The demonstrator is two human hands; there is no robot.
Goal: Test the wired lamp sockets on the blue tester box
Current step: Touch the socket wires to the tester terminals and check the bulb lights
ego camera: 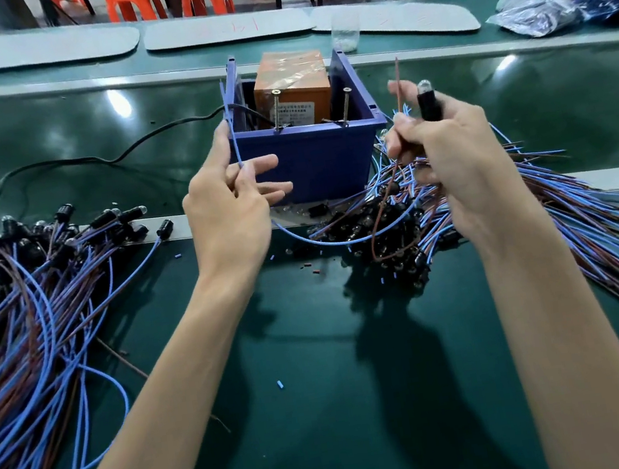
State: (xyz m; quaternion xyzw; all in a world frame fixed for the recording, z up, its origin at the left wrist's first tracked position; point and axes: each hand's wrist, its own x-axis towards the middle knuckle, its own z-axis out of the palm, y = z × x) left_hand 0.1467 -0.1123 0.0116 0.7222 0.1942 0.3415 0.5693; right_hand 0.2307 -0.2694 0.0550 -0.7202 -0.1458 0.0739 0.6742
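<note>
The blue tester box [313, 158] stands at the middle of the green bench, with an orange unit [292, 81] inside and two screws [345, 106] sticking up at its front rim. My right hand [444, 159] grips a black lamp socket [428, 102] with a clear bulb on top and pinches its brown wire [397, 83], which points up. My left hand [228, 206] pinches the socket's blue wire [231, 126] beside the box's left front corner. The blue wire loops down between both hands.
A heap of wired sockets [28, 281] lies at the left, another heap [398, 229] at the right under my right hand. A black cable [90, 159] runs from the box to the left. Grey mats [35, 48], a clear cup [345, 32] and plastic bags [547, 10] lie behind.
</note>
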